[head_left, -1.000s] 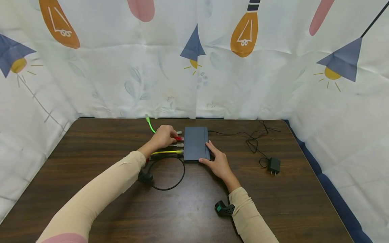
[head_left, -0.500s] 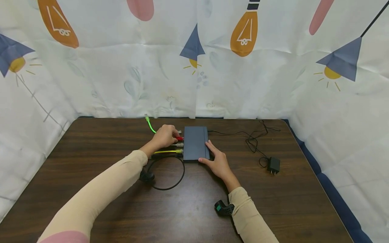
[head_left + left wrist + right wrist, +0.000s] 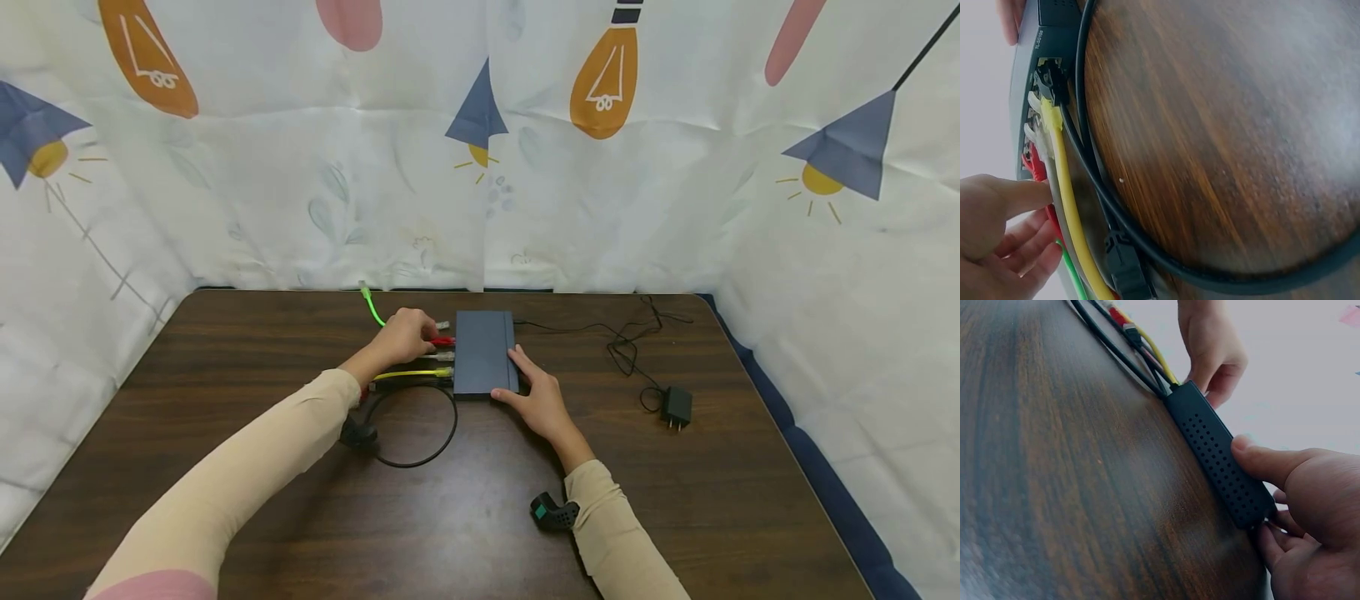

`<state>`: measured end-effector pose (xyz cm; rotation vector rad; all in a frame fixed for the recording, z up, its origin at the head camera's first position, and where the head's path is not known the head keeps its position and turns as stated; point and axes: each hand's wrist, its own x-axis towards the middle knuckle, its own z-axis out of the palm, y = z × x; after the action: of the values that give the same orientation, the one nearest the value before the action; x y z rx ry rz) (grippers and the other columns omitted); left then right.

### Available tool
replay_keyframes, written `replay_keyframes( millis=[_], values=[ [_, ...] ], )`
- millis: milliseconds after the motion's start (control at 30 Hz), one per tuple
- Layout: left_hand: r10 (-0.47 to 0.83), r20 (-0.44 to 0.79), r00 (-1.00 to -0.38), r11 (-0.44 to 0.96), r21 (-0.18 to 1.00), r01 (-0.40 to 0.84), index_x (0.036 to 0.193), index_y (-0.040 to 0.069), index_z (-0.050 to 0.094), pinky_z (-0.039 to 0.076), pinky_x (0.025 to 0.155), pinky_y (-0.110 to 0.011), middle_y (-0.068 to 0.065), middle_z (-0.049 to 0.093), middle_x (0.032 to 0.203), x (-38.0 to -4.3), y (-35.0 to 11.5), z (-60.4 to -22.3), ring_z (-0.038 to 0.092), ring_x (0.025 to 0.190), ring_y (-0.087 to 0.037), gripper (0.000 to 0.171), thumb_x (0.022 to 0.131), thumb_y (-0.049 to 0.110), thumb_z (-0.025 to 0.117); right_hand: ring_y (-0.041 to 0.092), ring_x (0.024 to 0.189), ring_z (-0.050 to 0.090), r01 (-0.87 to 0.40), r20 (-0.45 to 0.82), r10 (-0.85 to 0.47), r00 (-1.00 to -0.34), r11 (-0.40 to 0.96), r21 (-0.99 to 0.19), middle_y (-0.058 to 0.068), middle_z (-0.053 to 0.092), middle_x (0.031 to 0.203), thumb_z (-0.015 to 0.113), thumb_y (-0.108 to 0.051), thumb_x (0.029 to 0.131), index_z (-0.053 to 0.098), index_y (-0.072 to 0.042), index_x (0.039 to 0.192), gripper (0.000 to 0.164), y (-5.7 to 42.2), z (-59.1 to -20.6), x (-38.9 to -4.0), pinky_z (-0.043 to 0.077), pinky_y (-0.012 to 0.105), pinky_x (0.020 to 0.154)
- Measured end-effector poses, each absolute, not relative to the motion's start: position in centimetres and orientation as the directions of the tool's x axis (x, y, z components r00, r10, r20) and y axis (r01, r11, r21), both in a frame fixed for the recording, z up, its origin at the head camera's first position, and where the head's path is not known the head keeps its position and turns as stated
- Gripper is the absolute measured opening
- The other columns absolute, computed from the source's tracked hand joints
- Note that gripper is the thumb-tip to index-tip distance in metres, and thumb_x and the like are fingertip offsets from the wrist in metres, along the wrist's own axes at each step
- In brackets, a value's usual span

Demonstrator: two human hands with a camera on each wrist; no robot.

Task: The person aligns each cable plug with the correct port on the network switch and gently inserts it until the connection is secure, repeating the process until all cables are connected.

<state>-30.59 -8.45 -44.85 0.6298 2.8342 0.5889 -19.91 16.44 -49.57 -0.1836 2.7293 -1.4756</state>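
A dark blue-grey network switch (image 3: 483,354) lies on the table, with Ethernet cables at its left side. My left hand (image 3: 403,335) pinches the red Ethernet cable (image 3: 1035,164) just behind its plug, which sits at the switch's port row. Beside it, a yellow cable (image 3: 1067,187), a grey-white cable and a black cable plug (image 3: 1052,81) are in neighbouring ports. My right hand (image 3: 542,407) grips the switch's right end; in the right wrist view the thumb lies on its upper edge and the fingers curl at its end. The red cable is partly hidden behind the left hand.
A thin black power cord (image 3: 622,354) runs right from the switch to a black power adapter (image 3: 677,407). A black cable loop (image 3: 405,465) lies in front of the left hand. One green cable (image 3: 372,308) reaches the table's back edge, near a printed curtain (image 3: 645,208).
My left hand shifts very slightly toward the switch and then back left, keeping its pinch on the red cable. The right hand and the switch stay in place.
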Motion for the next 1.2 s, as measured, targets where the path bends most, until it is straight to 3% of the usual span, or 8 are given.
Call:
replay_keyframes(
  millis=[400, 733, 1033, 1200],
  values=[
    [0.441, -0.086, -0.893, 0.839, 0.392, 0.377, 0.094, 0.006, 0.075, 0.054, 0.070, -0.038, -0.010, 0.071, 0.092, -30.53, -8.65, -44.69, 0.066, 0.079, -0.023, 0.011, 0.088, 0.015, 0.070, 0.032, 0.137, 0.043, -0.099, 0.023, -0.146, -0.989, 0.538, -0.837, 0.004, 0.025, 0.160, 0.075, -0.028, 0.083, 0.036, -0.016, 0.151, 0.079, 16.51, -49.50, -19.84, 0.040, 0.047, 0.109],
    [0.473, -0.051, -0.880, 0.827, 0.371, 0.423, 0.088, 0.006, 0.076, 0.055, 0.071, -0.040, -0.011, 0.072, 0.092, -30.61, -8.45, -44.69, 0.067, 0.081, -0.025, 0.007, 0.087, 0.011, 0.071, 0.032, 0.135, 0.045, -0.102, 0.021, -0.152, -0.988, 0.552, -0.828, 0.007, 0.026, 0.159, 0.075, -0.029, 0.084, 0.031, -0.016, 0.153, 0.083, 16.68, -49.51, -19.92, 0.041, 0.047, 0.108],
    [0.508, -0.026, -0.861, 0.804, 0.372, 0.463, 0.076, 0.008, 0.073, 0.048, 0.061, -0.033, -0.008, 0.071, 0.083, -30.78, -8.20, -44.88, 0.061, 0.068, -0.019, 0.011, 0.087, 0.010, 0.071, 0.031, 0.136, 0.044, -0.126, 0.037, -0.168, -0.985, 0.562, -0.818, 0.009, 0.025, 0.159, 0.074, -0.028, 0.084, 0.030, -0.014, 0.153, 0.082, 16.92, -49.60, -20.01, 0.041, 0.045, 0.108],
    [0.522, -0.014, -0.853, 0.798, 0.361, 0.483, 0.074, 0.009, 0.072, 0.047, 0.062, -0.033, -0.008, 0.070, 0.086, -30.81, -8.16, -44.90, 0.060, 0.070, -0.019, 0.013, 0.086, 0.010, 0.071, 0.031, 0.138, 0.041, -0.147, 0.049, -0.185, -0.981, 0.561, -0.814, 0.010, 0.025, 0.158, 0.072, -0.029, 0.085, 0.029, -0.013, 0.153, 0.082, 16.97, -49.62, -19.96, 0.039, 0.046, 0.109]
  ],
)
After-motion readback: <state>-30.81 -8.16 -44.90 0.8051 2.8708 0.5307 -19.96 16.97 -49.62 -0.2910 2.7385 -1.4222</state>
